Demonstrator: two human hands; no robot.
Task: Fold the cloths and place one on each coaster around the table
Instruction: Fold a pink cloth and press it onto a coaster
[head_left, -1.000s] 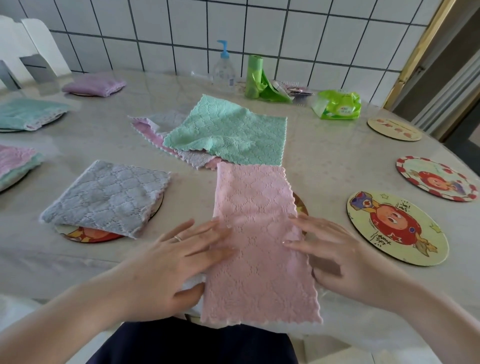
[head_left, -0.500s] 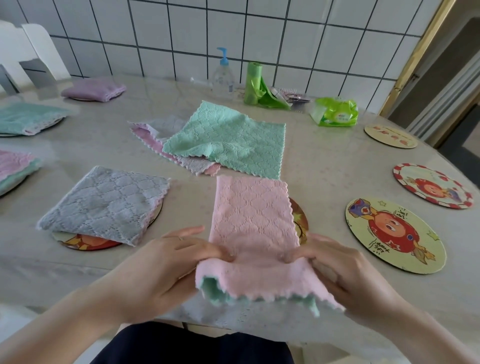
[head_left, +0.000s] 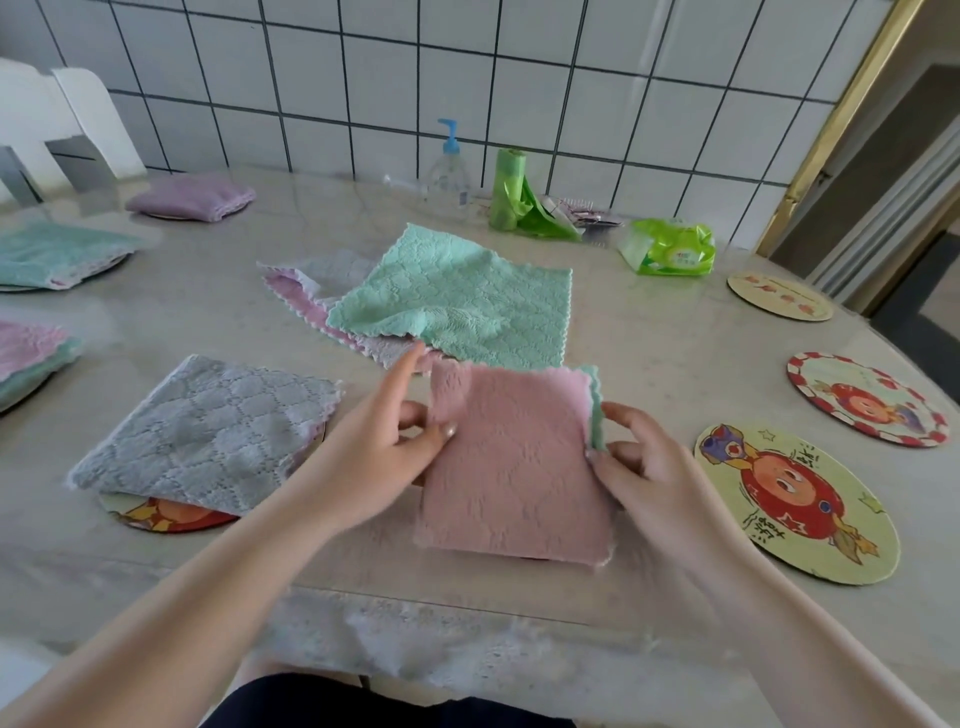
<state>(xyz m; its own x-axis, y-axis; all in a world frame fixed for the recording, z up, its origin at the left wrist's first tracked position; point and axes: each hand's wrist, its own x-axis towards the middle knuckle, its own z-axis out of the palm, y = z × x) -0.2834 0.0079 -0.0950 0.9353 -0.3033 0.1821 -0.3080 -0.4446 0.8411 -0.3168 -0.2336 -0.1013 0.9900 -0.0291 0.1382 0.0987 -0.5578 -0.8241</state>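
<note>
A pink cloth (head_left: 511, 462) with a green underside lies folded into a small square at the table's near edge, over a coaster that it hides almost fully. My left hand (head_left: 387, 452) pinches its far left corner, index finger pointing away. My right hand (head_left: 641, 467) pinches its far right edge. A folded grey cloth (head_left: 205, 431) covers a cartoon coaster (head_left: 166, 514) to the left. A loose pile with a green cloth (head_left: 457, 296) on top of pink and grey ones lies mid-table.
Three bare coasters lie on the right: a yellow one (head_left: 795, 499), a red-rimmed one (head_left: 867, 400), a far one (head_left: 779, 296). Folded cloths sit on coasters at the left (head_left: 57, 252) and far left (head_left: 192, 195). A pump bottle (head_left: 448, 176), bag roll (head_left: 509, 189) and wipes pack (head_left: 670, 249) stand near the wall.
Both hands lifted the near end of the long pink cloth and carried it away from me onto the far end, folding it in half. The pinches now sit at the far corners.
</note>
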